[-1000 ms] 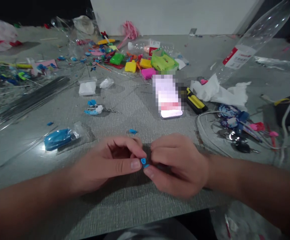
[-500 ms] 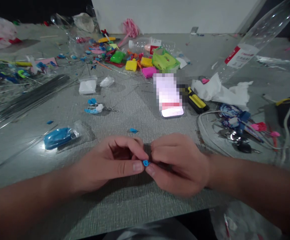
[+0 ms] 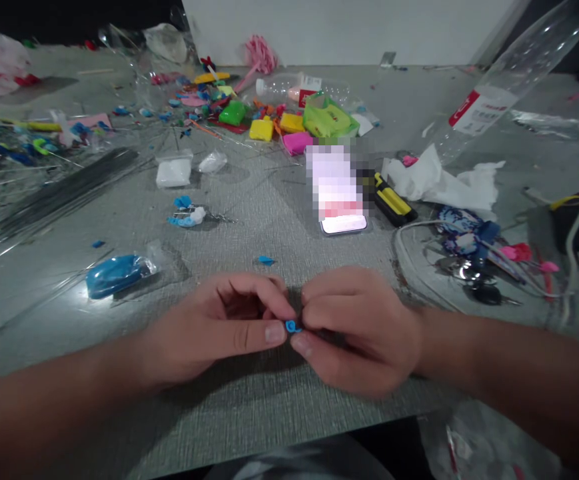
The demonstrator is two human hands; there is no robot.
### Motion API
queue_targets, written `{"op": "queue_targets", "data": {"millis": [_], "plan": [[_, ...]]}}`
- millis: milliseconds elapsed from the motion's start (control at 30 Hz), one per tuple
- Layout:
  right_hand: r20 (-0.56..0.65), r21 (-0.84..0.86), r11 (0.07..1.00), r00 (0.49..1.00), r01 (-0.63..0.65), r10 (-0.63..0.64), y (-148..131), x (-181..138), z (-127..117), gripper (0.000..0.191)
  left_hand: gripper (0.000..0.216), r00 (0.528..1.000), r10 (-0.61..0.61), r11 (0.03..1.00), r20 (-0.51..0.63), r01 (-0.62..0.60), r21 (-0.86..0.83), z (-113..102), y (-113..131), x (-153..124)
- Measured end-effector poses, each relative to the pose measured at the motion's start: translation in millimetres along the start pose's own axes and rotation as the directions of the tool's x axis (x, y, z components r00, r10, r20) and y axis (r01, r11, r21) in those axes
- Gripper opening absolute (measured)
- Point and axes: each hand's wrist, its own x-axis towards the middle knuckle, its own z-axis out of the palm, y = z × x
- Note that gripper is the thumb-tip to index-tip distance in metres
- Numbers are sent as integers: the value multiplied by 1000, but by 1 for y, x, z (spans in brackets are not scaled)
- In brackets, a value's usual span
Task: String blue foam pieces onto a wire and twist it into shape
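Note:
Between my two hands is a small rolled piece of blue clay [image 3: 290,327] with a spiral top and a thin tail on its right side. My left hand [image 3: 224,327] pinches it between thumb and forefinger. From the other side, my right hand [image 3: 356,330] is closed, with its thumb and forefinger at the tail of the clay. A small pointed blue clay bit [image 3: 266,260] lies on the table just beyond my hands. To the left rests a wrapped blue clay pack [image 3: 116,275].
Beyond my hands lie a phone [image 3: 339,190], a yellow-black cutter [image 3: 393,203] and a blue-white clay piece with wires [image 3: 186,213]. Wires [image 3: 69,193] spread at left. Coloured clay packs [image 3: 262,129] and a lying bottle [image 3: 279,88] are at the back; keys [image 3: 484,290] and a cable sit right.
The blue clay's tail shows more clearly on the right, and the tips of my right thumb and forefinger look slightly farther apart. My left hand has barely moved.

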Motion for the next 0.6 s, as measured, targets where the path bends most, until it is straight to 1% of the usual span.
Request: {"op": "queue_targets", "data": {"millis": [100,233,367,467,600], "plan": [[4,-1,1000,1000,-14,14,0,1,0,30,4,1000,-1,1000,7,1,-7,1,1,0],[20,-7,1000,999,-28,28,0,1,-1,30,8,1000,-3,1000,28,4,-18,1,3,2],[28,39,999,999,29,-30,1,0,0,25,6,1000,2,1000,28,-2,-19,2,4,2],[27,28,999,999,43,-44,1,-1,1,29,6,1000,3,1000,20,-2,-21,2,4,1],[8,4,999,999,37,-38,3,0,2,31,8,999,6,999,47,-4,-38,3,5,2]]}}
